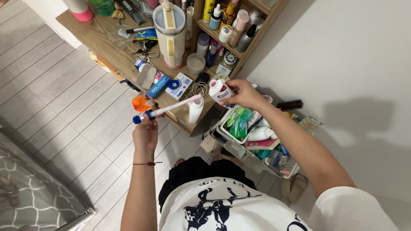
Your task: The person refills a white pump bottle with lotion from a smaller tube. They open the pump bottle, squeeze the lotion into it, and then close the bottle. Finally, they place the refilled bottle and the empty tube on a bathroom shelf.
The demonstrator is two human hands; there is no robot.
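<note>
Overhead, the head view shows the left hand (145, 133) closed around the blue base of a pink toothbrush (168, 110), its head reaching toward a white toothpaste tube (219, 91) gripped in the right hand (242, 94). Both hover just past the front edge of a crowded wooden desk (102, 38). A full white basket (239, 150) stands below the right forearm; pale floorboards (64, 111) lie open to the left.
</note>
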